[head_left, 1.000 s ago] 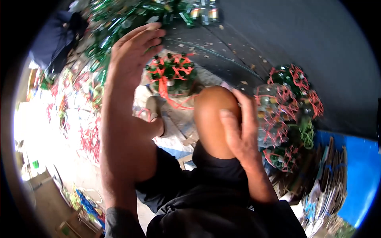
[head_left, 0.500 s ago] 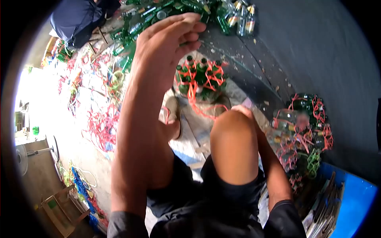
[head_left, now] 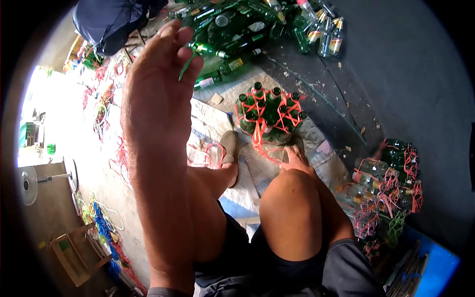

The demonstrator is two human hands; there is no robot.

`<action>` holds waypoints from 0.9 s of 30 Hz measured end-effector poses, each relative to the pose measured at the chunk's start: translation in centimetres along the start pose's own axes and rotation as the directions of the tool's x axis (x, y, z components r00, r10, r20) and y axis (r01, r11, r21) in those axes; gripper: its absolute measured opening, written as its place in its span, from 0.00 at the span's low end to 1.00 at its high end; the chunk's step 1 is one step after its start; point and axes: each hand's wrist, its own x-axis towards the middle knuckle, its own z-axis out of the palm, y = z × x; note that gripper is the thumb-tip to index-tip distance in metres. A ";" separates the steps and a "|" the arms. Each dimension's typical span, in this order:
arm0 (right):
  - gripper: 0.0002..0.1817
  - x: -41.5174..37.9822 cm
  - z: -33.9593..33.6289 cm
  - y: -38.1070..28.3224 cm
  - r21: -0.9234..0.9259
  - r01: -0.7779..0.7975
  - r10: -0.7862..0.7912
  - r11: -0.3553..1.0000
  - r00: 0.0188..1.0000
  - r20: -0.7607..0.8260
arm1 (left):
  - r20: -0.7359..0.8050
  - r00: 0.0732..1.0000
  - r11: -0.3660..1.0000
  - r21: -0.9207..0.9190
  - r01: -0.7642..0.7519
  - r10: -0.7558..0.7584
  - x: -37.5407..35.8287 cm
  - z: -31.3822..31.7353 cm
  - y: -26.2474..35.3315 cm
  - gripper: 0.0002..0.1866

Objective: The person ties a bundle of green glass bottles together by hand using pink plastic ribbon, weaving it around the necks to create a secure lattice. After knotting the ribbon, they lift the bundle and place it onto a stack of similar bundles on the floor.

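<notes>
Several upright green bottles [head_left: 271, 111] stand bundled in a net of orange plastic string [head_left: 258, 133] on the floor sheet, just in front of my feet. Close to the camera on the left, my left hand [head_left: 161, 74] is raised, its fingers loosely bent and nothing visible held in them. Beyond my right knee, my right hand [head_left: 296, 159] is low near the right shoe, fingers closed at the orange string trailing from the bundle. Its fingertips are small and partly hidden.
Loose green bottles [head_left: 237, 34] are piled ahead. Clear bottles [head_left: 325, 37] lie beside them. Tied bottles [head_left: 371, 171] lie at right, above a blue container [head_left: 438, 262]. A fan [head_left: 29, 185] and wooden frame [head_left: 71, 255] are at left.
My left hand has moved left, nearer the camera. The view has shifted, so the bundle appears lower and further right. More of my right hand shows beyond the knee.
</notes>
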 end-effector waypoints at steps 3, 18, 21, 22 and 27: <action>0.24 0.2 0.5 0.4 -0.087 0.004 -0.011 0.996 0.997 -0.081 | 0.078 0.996 0.995 -0.078 0.056 -0.050 0.4 -0.2 0.1 0.17; 0.12 -3.0 -8.8 -3.0 0.590 -0.090 -0.009 0.802 0.987 0.162 | -0.139 0.984 0.988 0.128 -0.090 0.108 -2.2 3.5 -0.5 0.10; 0.11 -3.9 -14.3 -7.3 0.548 -0.158 0.043 0.821 0.975 0.216 | -0.126 0.985 0.985 0.137 -0.100 0.118 -2.4 3.9 -0.4 0.11; 0.11 -3.8 -15.7 -8.2 0.560 -0.158 0.032 0.814 0.973 0.228 | -0.124 0.985 0.985 0.141 -0.102 0.120 -2.4 4.0 -0.4 0.11; 0.12 -1.9 -20.1 -13.1 0.658 0.063 -0.061 0.751 0.998 -0.026 | -0.113 0.986 0.982 0.162 -0.100 0.119 -2.3 4.5 -0.4 0.11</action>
